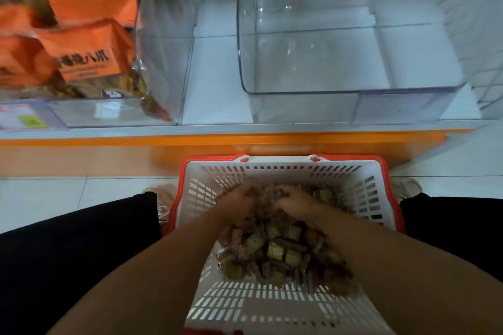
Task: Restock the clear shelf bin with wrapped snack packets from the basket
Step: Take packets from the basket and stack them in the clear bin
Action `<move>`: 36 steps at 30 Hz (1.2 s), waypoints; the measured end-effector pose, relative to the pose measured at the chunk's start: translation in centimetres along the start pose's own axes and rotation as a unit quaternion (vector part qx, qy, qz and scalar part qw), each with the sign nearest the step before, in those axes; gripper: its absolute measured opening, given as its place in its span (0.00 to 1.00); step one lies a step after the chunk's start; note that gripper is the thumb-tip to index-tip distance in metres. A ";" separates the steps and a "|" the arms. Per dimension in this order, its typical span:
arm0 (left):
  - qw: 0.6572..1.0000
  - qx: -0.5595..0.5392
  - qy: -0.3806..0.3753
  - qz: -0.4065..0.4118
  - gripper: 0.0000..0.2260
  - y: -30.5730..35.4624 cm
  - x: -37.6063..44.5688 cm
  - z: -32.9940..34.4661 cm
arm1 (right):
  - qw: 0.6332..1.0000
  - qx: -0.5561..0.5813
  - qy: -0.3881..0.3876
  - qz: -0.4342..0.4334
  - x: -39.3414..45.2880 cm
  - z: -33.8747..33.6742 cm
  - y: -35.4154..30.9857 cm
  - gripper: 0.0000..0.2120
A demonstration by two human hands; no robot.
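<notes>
1. Below the shelf edge, on the floor: white basket (285, 171) with red rim, holding a heap of wrapped snack packets (283, 253).
2. Left hand (239, 202) and right hand (295, 204): both sunk in the far side of the heap; I see fingers curled into the packets, though blur keeps me from telling the exact grip.
3. Clear shelf bin (351, 90): on the shelf above the basket, no packets inside.
4. Neighbouring bin (163, 62), left: orange-labelled bags (89, 54).
</notes>
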State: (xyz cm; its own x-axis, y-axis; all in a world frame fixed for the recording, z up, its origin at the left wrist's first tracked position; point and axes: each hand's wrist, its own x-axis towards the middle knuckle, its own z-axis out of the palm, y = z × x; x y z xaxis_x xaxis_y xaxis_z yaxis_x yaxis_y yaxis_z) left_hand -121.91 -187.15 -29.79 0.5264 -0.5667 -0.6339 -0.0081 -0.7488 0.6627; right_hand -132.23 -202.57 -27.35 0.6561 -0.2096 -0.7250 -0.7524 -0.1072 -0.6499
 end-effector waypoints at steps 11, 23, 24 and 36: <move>0.924 -0.307 -0.224 -0.045 0.16 12.8 -9.7 -6.1 | 0.971 -0.169 -0.130 -0.105 -13.1 -8.8 -12.6 0.15; 0.917 -0.332 -0.104 0.195 0.24 27.8 -17.6 -15.8 | 0.939 0.028 -0.024 -0.341 -23.0 -16.6 -23.1 0.18; 0.906 -0.358 -0.079 0.211 0.22 28.0 -17.4 -15.8 | 0.933 0.057 -0.010 -0.356 -22.4 -16.7 -23.1 0.19; 0.880 -0.423 0.080 0.202 0.09 29.3 -13.8 -14.3 | 0.900 0.352 -0.018 -0.258 -16.9 -16.2 -24.6 0.14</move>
State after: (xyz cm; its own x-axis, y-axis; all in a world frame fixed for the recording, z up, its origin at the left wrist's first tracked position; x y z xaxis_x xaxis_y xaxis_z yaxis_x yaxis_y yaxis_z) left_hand -117.23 -196.37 4.12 0.7399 -0.6209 -0.2590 0.3780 0.0653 0.9235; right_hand -125.78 -212.15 4.61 0.9181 -0.2759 -0.2845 -0.1321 0.4638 -0.8760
